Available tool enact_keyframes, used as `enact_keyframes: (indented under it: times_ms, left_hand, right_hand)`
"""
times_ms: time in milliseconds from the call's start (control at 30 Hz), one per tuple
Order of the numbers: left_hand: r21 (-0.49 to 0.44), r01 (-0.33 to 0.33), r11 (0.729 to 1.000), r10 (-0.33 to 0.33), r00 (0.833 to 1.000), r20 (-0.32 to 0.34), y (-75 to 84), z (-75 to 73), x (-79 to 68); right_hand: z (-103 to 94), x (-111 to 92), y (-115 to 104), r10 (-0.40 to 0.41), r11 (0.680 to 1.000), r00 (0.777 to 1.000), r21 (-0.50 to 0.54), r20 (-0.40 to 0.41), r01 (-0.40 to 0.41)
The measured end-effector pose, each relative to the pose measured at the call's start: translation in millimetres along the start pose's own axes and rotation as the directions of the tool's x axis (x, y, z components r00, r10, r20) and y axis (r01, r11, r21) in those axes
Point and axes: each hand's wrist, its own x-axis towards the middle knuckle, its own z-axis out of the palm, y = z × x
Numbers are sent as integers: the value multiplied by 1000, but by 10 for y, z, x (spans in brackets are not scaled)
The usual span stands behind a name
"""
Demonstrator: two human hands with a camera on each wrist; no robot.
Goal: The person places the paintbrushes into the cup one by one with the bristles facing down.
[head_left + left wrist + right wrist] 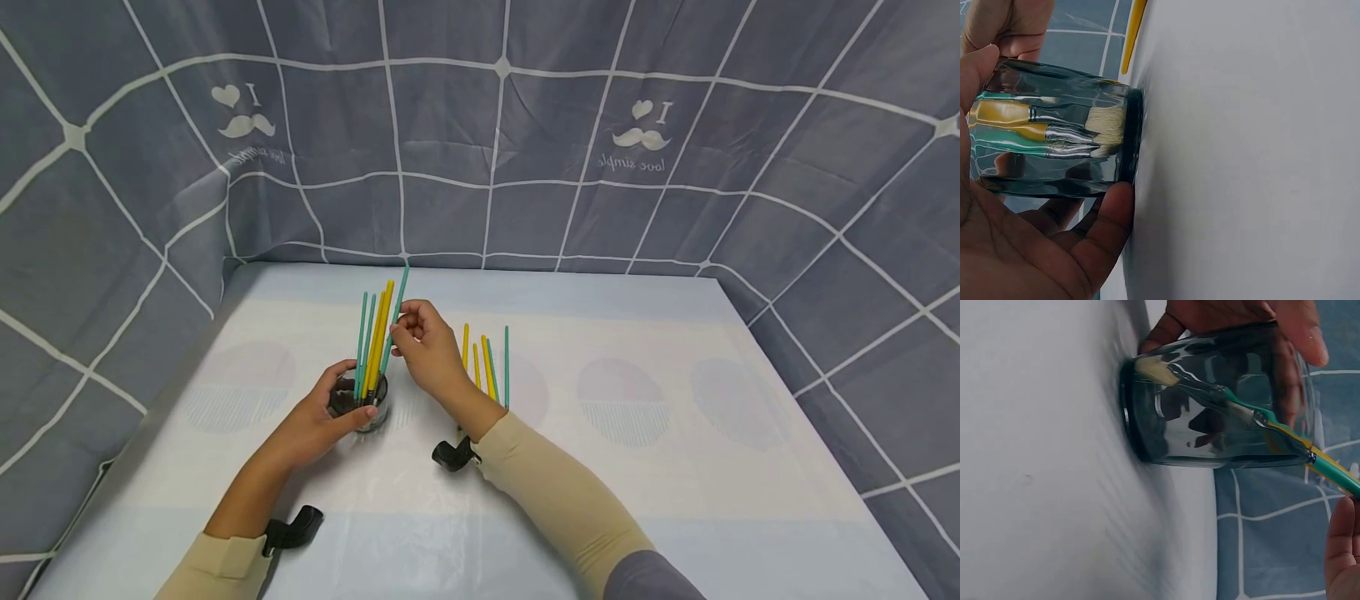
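My left hand (pixel 315 425) is curled round a clear glass tumbler (pixel 380 410) on the table. Several paintbrushes stand in the tumbler, bristles down, with yellow handles (pixel 378 333) and green handles (pixel 362 337) rising above the rim. In the left wrist view, pale flat bristles (pixel 1105 125) show through the glass wall. A green-handled paintbrush (pixel 401 292) is pinched by my right hand (pixel 431 350) at the tumbler's right side. In the right wrist view, that green handle (pixel 1338 474) slants over the rim, its lower part inside the glass.
Behind my right forearm stand more yellow and green brush handles (pixel 486 367); whatever bears them is mostly hidden. A pale patterned cover lies over the table (pixel 637 483). Grey gridded cloth (pixel 450 125) hangs at the back and both sides. Black wrist-camera mounts (pixel 296 528) sit on both wrists.
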Motion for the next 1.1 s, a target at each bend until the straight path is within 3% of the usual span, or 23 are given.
enact_keyframes:
  times_ms: [233, 800, 1100]
  left_hand:
    - [1, 3, 1000, -3, 1000, 4, -3, 2, 6]
    - [9, 21, 1000, -21, 1000, 11, 11, -13, 1]
    - [14, 12, 1000, -12, 1000, 0, 11, -10, -3]
  right_hand:
    - [-4, -59, 78, 61, 998, 997, 11, 36, -61]
    - [-32, -108, 125, 113, 993, 984, -41, 138, -108]
    - [-292, -109, 120, 141, 983, 981, -140, 133, -122]
